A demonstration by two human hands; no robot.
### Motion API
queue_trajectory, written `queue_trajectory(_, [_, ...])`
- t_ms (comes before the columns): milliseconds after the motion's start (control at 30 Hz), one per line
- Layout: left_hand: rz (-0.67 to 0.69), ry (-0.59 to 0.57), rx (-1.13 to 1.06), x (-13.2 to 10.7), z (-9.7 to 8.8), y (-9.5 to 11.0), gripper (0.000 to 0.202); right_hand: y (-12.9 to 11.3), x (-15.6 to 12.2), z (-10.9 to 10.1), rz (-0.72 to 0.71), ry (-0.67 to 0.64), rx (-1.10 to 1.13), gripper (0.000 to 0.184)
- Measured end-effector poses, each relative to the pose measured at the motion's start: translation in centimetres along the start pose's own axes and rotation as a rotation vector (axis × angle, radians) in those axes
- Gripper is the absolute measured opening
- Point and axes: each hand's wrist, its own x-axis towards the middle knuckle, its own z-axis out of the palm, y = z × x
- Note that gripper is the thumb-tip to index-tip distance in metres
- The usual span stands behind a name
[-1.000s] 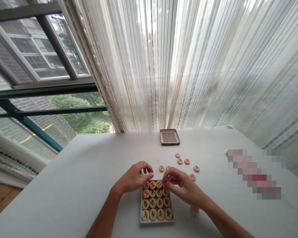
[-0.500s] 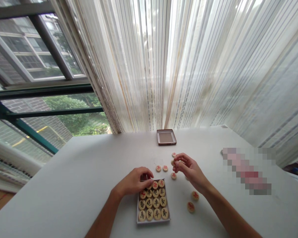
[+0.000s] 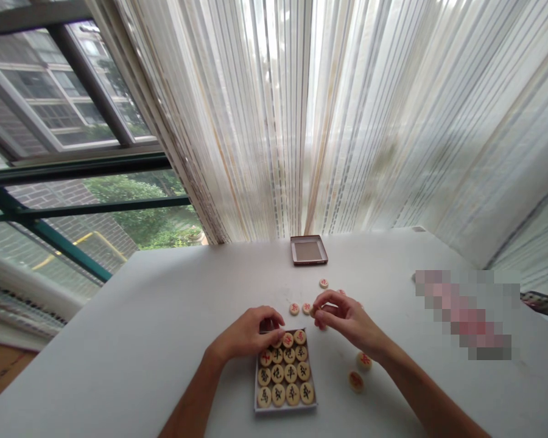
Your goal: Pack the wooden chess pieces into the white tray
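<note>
A shallow white box [image 3: 285, 408] near the table's front edge holds several round wooden chess discs marked in black and red. My left hand [image 3: 249, 333] rests on the box's far left corner with fingers curled over the top row of discs. Just beyond the box's far right corner, my right hand [image 3: 342, 319] has its fingers pinched together; what they hold is hidden. Loose red-marked discs lie beside it: two [image 3: 300, 308] just left of the fingers, one [image 3: 324, 283] further back, and two [image 3: 360, 371] near my right forearm.
A brown-rimmed box lid [image 3: 308, 250] lies at the far side of the white table [image 3: 164, 316], by striped sheer curtains. A blurred pink patch [image 3: 466, 313] sits on the right. A window with a green frame is at the left.
My right hand went from the box's top row out to the loose discs, then drew back toward the box. My left hand stayed on the box's far left corner.
</note>
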Motion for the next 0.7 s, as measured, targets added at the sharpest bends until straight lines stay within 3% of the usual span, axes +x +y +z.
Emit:
queue_trajectory(167, [0.014, -0.044, -0.017, -0.5, -1.0, -0.4, 0.029, 0.5, -0.9, 3.3, 0.067, -0.205, -0.146, 0.018])
queue_trajectory(333, [0.022, -0.102, 0.0, -1.1, -1.9, -0.7, 0.035, 1.8, -1.3, 7.0, -0.038, -0.128, -0.5, 0.002])
queue_trajectory(500, [-0.002, -0.135, 0.016, -1.3, -2.3, -0.9, 0.046, 3.3, -1.1, 8.0, -0.157, -0.054, -0.753, 0.006])
queue_trajectory(700, [0.016, -0.126, 0.047, -1.4, -2.2, -0.8, 0.041, 3.9, -1.2, 8.0, -0.221, -0.054, -0.864, 0.009])
